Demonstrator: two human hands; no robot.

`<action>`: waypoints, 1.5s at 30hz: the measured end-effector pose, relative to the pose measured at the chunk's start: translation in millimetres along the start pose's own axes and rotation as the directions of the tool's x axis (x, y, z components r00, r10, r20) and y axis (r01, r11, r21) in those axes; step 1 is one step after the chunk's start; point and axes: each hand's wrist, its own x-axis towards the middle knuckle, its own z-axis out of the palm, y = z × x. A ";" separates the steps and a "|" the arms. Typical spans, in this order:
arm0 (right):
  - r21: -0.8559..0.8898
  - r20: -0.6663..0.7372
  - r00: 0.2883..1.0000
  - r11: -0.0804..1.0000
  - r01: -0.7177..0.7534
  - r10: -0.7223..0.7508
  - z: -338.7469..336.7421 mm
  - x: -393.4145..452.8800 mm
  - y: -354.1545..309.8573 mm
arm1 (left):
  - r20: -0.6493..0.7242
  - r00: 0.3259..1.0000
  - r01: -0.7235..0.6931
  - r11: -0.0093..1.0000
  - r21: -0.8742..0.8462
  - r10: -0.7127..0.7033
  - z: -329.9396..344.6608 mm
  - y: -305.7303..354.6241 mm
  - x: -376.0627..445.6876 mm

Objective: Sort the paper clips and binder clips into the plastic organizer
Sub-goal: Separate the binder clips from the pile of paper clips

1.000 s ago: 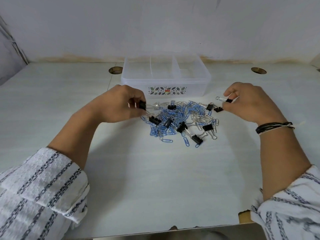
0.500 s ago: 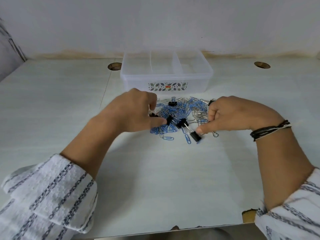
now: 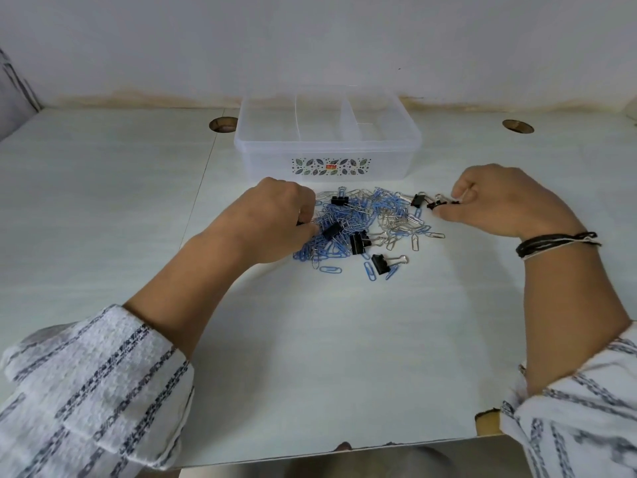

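Right hand (image 3: pixel 499 201) shifted outward, fingers obscuring its binder clip (image 3: pixel 439 202).

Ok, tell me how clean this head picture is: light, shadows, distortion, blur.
Head view: soft, even light, no glare on the white table; faint shadows under both forearms; wide-angle bending curves the table's far edge and stretches the striped sleeves at the corners; the clip pile and plastic organizer stay fairly sharp, the bottom edge is blurred.

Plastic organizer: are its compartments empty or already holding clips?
Empty. The plastic organizer shows only clear dividers and bare floor; the paper clips and binder clips lie piled on the table.
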 end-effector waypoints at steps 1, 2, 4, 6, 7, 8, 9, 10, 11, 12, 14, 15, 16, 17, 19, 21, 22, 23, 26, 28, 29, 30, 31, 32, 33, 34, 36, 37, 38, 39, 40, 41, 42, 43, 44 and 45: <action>0.028 -0.001 0.999 0.999 0.034 -0.034 0.3 -1.5 -3.3 | -0.013 1.000 0.008 1.000 -0.007 -0.008 -0.4 0.7 -0.9; 0.075 0.002 0.995 0.992 0.097 -0.097 -0.1 -4.2 -10.0 | -0.031 0.999 0.012 1.000 -0.015 -0.012 -1.9 1.4 -1.8; 0.203 0.090 0.961 0.949 0.240 -0.262 0.7 -10.8 -27.2 | -0.072 0.997 0.025 0.999 -0.024 -0.027 -9.7 0.2 -3.1; 0.314 0.273 0.875 0.897 0.311 -0.399 6.5 -18.3 -42.2 | -0.128 0.990 0.054 0.998 0.010 -0.053 -22.0 -6.6 -3.5; 0.338 0.354 0.824 0.882 0.328 -0.443 10.7 -20.7 -46.6 | -0.153 0.986 0.077 0.997 0.031 -0.071 -28.3 -11.8 -3.7; 0.345 0.413 0.782 0.875 0.340 -0.467 14.2 -21.6 -48.9 | -0.172 0.981 0.099 0.994 0.042 -0.091 -34.0 -17.6 -4.2; 0.340 0.448 0.756 0.873 0.349 -0.477 17.2 -21.3 -49.5 | -0.182 0.977 0.123 0.991 0.044 -0.113 -38.9 -23.4 -5.3; 0.331 0.465 0.746 0.875 0.352 -0.476 18.9 -20.8 -49.6 | -0.184 0.973 0.146 0.989 0.040 -0.136 -43.2 -28.0 -7.0; 0.321 0.469 0.745 0.878 0.356 -0.474 19.8 -20.1 -49.2 | -0.176 0.972 0.166 0.986 0.033 -0.158 -46.8 -31.9 -8.6; 0.310 0.463 0.752 0.881 0.357 -0.469 19.9 -19.8 -49.1 | -0.161 0.972 0.179 0.984 0.021 -0.173 -49.9 -34.4 -10.3; 0.290 0.447 0.764 0.883 0.370 -0.466 19.7 -19.9 -49.1 | -0.127 0.975 0.178 0.983 -0.033 -0.181 -54.5 -36.3 -13.1; 0.284 0.445 0.764 0.883 0.374 -0.467 19.5 -20.2 -49.1 | -0.117 0.979 0.161 0.984 -0.071 -0.169 -55.8 -35.3 -14.5; 0.278 0.445 0.766 0.885 0.374 -0.464 19.0 -20.8 -49.4 | -0.110 0.983 0.133 0.985 -0.113 -0.146 -56.4 -33.1 -16.0; 0.271 0.444 0.769 0.887 0.373 -0.459 19.1 -20.8 -49.2 | -0.102 0.988 0.099 0.982 -0.160 -0.117 -55.7 -30.2 -17.1; 0.267 0.440 0.776 0.891 0.367 -0.451 19.0 -21.3 -49.0 | -0.091 0.995 0.020 0.970 -0.240 -0.043 -51.6 -23.3 -18.2; 0.302 0.431 0.781 0.887 0.348 -0.453 18.2 -21.9 -48.9 | -0.122 0.991 -0.079 0.962 -0.262 0.049 -46.6 -18.4 -16.7; 0.320 0.413 0.792 0.886 0.337 -0.450 17.0 -22.1 -48.5 | -0.144 0.985 -0.134 0.956 -0.260 0.099 -44.1 -17.4 -15.0; 0.322 0.377 0.816 0.888 0.329 -0.439 15.2 -21.0 -46.9 | -0.160 0.976 -0.183 0.950 -0.253 0.145 -41.7 -17.3 -13.0; 0.213 0.156 0.940 0.940 0.267 -0.303 7.0 -12.8 -34.5 | -0.184 0.951 -0.283 0.939 -0.196 0.248 -35.4 -21.0 -7.9; 0.126 0.062 0.981 0.977 0.175 -0.184 3.9 -8.1 -25.2 | -0.201 0.935 -0.325 0.932 -0.160 0.291 -32.9 -22.5 -6.1; 0.101 0.052 0.989 0.986 0.135 -0.141 4.2 -6.1 -22.2 | -0.214 0.927 -0.342 0.928 -0.147 0.308 -32.2 -22.5 -5.5; 0.087 0.054 0.993 0.991 0.102 -0.107 4.5 -4.9 -20.4 | -0.233 0.917 -0.360 0.923 -0.133 0.324 -31.6 -22.1 -4.8; 0.084 0.054 0.995 0.994 0.074 -0.078 5.0 -3.9 -18.9 | -0.254 0.905 -0.379 0.918 -0.118 0.341 -31.1 -21.5 -4.2; 0.087 0.050 0.997 0.995 0.050 -0.055 5.6 -3.1 -17.7 | -0.276 0.892 -0.397 0.912 -0.103 0.358 -30.6 -20.7 -3.5; 0.079 0.043 0.998 0.996 0.033 -0.037 5.9 -2.6 -17.1 | -0.295 0.881 -0.412 0.906 -0.093 0.370 -29.8 -19.8 -3.0; 0.058 0.026 0.999 0.998 0.035 -0.037 6.3 -2.1 -16.9 | -0.308 0.873 -0.422 0.902 -0.091 0.377 -28.8 -18.8 -2.6; 0.084 -0.061 0.994 0.991 0.101 -0.096 8.1 -2.5 -21.3 | -0.322 0.872 -0.426 0.896 -0.128 0.369 -26.0 -16.5 -2.6; 0.169 -0.110 0.985 0.974 0.152 -0.135 9.2 -5.0 -28.5 | -0.327 0.876 -0.422 0.892 -0.162 0.355 -24.4 -14.8 -2.6; 0.292 -0.131 0.977 0.935 0.201 -0.169 11.3 -7.7 -38.4 | -0.335 0.879 -0.418 0.887 -0.197 0.339 -22.7 -12.8 -2.8; 0.418 -0.115 0.971 0.877 0.237 -0.208 14.4 -10.6 -49.6 | -0.345 0.881 -0.415 0.880 -0.231 0.325 -20.9 -10.2 -2.9; 0.524 -0.071 0.966 0.814 0.249 -0.250 19.2 -12.5 -60.8 | -0.355 0.881 -0.415 0.871 -0.263 0.312 -19.1 -7.5 -2.8; 0.607 -0.023 0.956 0.756 0.245 -0.291 25.0 -14.0 -70.3 | -0.364 0.881 -0.416 0.862 -0.288 0.303 -17.5 -4.6 -2.8; 0.672 0.010 0.946 0.703 0.233 -0.323 31.4 -13.6 -77.2 | -0.373 0.880 -0.416 0.856 -0.306 0.294 -15.9 -1.9 -2.9; 0.725 0.027 0.941 0.655 0.213 -0.336 37.0 -12.2 -82.1 | -0.380 0.880 -0.413 0.853 -0.319 0.285 -14.6 0.1 -3.0; 0.772 0.035 0.941 0.608 0.189 -0.337 41.0 -10.6 -85.5 | -0.387 0.880 -0.411 0.851 -0.327 0.276 -13.5 1.5 -3.3; 0.817 0.046 0.940 0.555 0.159 -0.337 43.3 -9.6 -88.3 | -0.393 0.879 -0.410 0.850 -0.330 0.272 -12.8 2.4 -3.4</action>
